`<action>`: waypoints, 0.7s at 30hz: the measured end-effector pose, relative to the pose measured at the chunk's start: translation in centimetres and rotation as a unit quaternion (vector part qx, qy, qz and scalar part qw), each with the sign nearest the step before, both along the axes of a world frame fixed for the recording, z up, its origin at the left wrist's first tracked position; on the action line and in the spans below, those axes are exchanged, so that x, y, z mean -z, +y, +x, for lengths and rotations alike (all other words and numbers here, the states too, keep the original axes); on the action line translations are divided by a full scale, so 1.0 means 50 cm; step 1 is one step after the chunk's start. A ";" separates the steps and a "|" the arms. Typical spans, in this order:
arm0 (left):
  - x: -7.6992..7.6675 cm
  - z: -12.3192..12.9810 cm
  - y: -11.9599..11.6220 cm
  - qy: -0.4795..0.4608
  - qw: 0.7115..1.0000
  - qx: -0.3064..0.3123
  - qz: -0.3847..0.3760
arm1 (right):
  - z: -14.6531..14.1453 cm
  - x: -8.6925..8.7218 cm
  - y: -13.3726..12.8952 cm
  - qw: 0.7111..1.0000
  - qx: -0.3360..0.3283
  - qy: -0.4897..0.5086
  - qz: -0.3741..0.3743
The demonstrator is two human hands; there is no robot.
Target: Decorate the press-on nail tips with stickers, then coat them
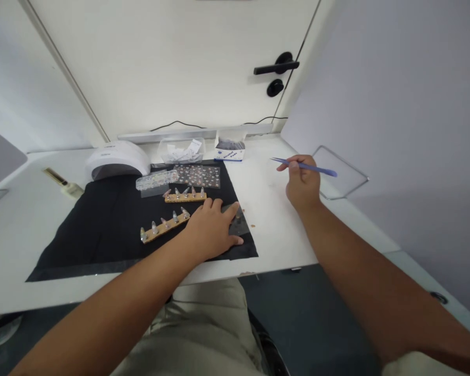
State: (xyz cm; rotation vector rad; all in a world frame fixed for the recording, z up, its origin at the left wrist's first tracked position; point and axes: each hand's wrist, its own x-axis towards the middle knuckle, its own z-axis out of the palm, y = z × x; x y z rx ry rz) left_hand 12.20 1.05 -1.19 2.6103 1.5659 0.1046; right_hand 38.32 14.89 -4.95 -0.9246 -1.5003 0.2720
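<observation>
My right hand [303, 185] pinches a pair of blue tweezers [317, 168] above the white table, their tips pointing left. Palm down, my left hand [213, 227] lies with fingers spread on the black mat [97, 224], touching a clear sheet [239, 223] near the mat's right edge. Beside that hand are two strips with nail tips standing on them: one nearer strip [165, 228] and one farther strip [186, 197]. Behind them lie a dark sticker sheet [199, 176] with small pale and reddish motifs and a clear patterned sheet [156, 180].
A white nail lamp [118, 156] stands at the back left, near a small bottle [71, 189] lying on its side. A clear tray [181, 151] of white packets and an alcohol pads box [230, 149] line the back. A metal wire frame [347, 166] leans at the right wall.
</observation>
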 end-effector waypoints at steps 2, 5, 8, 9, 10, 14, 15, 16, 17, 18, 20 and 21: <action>0.004 -0.001 0.005 0.001 1.000 0.003 -0.002 | -0.002 -0.003 0.005 1.000 -0.006 0.021 -0.004; 0.005 -0.001 0.008 0.004 1.000 0.005 0.004 | -0.008 -0.015 -0.004 0.997 -0.025 0.065 -0.011; 0.005 -0.001 0.006 0.009 1.000 0.009 0.014 | -0.017 -0.027 -0.057 0.990 -0.065 0.120 -0.032; 0.005 0.000 0.005 0.010 1.000 0.011 0.017 | -0.021 -0.028 -0.085 0.986 -0.087 0.132 -0.051; 0.005 0.000 0.004 0.011 1.000 0.012 0.020 | -0.026 -0.026 -0.116 0.981 -0.112 0.142 -0.073; 0.007 0.004 0.001 0.008 0.999 0.011 0.029 | -0.056 -0.002 -0.234 0.956 -0.182 0.174 -0.152; 0.008 0.004 0.000 0.006 1.000 0.008 0.030 | -0.065 0.005 -0.252 0.950 -0.192 0.181 -0.168; 0.009 0.005 -0.001 0.003 1.000 0.006 0.030 | -0.074 0.012 -0.265 0.945 -0.198 0.189 -0.180; 0.009 0.005 -0.002 0.000 1.000 0.004 0.030 | -0.082 0.018 -0.271 0.941 -0.202 0.196 -0.189; 0.010 0.004 -0.003 -0.004 1.000 0.001 0.030 | -0.090 0.023 -0.274 0.938 -0.203 0.203 -0.195; 0.011 0.002 -0.005 -0.013 0.999 -0.003 0.029 | -0.105 0.030 -0.269 0.934 -0.203 0.213 -0.201; 0.012 0.001 -0.005 -0.018 0.999 -0.005 0.028 | -0.112 0.033 -0.265 0.932 -0.205 0.216 -0.205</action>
